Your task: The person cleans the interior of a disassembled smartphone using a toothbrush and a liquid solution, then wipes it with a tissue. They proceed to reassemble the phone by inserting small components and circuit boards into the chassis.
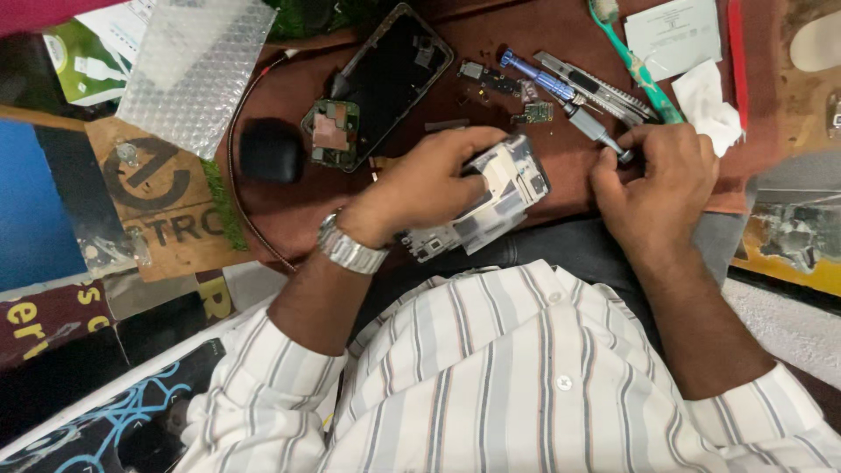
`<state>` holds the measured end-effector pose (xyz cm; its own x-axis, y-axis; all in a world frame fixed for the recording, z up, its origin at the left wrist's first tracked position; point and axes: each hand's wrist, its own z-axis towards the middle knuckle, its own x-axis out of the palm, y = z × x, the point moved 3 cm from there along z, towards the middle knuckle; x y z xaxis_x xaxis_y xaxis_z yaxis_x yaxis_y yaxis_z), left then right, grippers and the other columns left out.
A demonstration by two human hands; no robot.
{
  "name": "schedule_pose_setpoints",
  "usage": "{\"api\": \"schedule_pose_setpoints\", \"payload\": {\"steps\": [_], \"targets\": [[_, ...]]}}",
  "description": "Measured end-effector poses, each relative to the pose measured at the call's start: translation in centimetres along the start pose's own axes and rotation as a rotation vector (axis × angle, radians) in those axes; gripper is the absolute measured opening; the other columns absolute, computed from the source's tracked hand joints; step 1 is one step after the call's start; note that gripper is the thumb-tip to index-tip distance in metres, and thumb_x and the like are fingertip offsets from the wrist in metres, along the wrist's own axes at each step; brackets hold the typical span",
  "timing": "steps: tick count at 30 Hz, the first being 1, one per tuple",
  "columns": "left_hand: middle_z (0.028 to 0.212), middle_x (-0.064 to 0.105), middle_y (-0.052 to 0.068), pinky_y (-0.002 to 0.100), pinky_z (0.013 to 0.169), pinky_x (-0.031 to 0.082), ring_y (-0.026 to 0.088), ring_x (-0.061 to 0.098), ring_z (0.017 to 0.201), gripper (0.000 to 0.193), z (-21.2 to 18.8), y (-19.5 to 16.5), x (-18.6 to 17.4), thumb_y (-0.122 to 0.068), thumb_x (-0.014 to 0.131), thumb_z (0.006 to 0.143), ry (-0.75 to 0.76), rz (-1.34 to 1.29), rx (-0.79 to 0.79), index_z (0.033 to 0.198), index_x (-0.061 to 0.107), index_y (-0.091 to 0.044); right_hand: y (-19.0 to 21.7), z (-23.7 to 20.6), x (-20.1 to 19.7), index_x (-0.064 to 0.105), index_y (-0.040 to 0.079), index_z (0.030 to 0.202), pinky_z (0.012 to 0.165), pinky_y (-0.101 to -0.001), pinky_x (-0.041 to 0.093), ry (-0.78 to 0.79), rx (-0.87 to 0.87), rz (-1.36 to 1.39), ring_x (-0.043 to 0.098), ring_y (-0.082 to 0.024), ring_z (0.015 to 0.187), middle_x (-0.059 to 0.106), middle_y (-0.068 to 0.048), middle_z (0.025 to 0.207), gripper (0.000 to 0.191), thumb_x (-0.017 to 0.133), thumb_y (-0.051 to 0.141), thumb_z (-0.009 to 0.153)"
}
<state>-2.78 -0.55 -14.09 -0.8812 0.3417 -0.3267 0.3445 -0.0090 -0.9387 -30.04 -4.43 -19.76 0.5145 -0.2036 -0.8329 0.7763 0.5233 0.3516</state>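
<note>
Left grip (420, 188) clasps one phone frame (491, 197); right grip (657, 180) pinches one grey screwdriver (597, 131); two circuit boards (333, 133) near.

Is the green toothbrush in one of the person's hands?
No, the green toothbrush lies on the table above the right hand, which pinches a small screwdriver, while the left hand holds a phone frame.

I see even, soft indoor light, faint shadows, mild glare on the bubble wrap (194, 66), wide-angle bending at edges.
</note>
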Motion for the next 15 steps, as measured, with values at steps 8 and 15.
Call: {"api": "schedule_pose_setpoints", "payload": {"steps": [8, 15], "targets": [[0.112, 0.069, 0.016, 0.045, 0.092, 0.051, 0.038, 0.063, 0.106, 0.043, 0.2, -1.1, 3.3, -0.003, 0.068, 0.084, -0.296, 0.416, -0.022, 0.126, 0.063, -0.007, 0.7, 0.3, -0.2, 0.064, 0.007, 0.109, 0.092, -0.0431, 0.042, -0.02, 0.007, 0.03, 0.056, -0.031, 0.101, 0.061, -0.011, 0.107, 0.021, 0.077, 0.009, 0.093], [0.126, 0.056, 0.012, 0.047, 0.1, 0.042, 0.031, 0.051, 0.117, 0.041, -2.4, -0.5, 4.1, -0.02, 0.075, 0.089, -0.571, 0.729, 0.088, 0.127, 0.064, -0.009, 1.7, 0.6, -0.7, 0.064, 0.006, 0.115, 0.097, -0.0428, 0.043, 0.001, 0.048, 0.071, 0.054, -0.031, 0.109, 0.059, -0.012, 0.114, 0.026, 0.076, 0.008, 0.092]]}}
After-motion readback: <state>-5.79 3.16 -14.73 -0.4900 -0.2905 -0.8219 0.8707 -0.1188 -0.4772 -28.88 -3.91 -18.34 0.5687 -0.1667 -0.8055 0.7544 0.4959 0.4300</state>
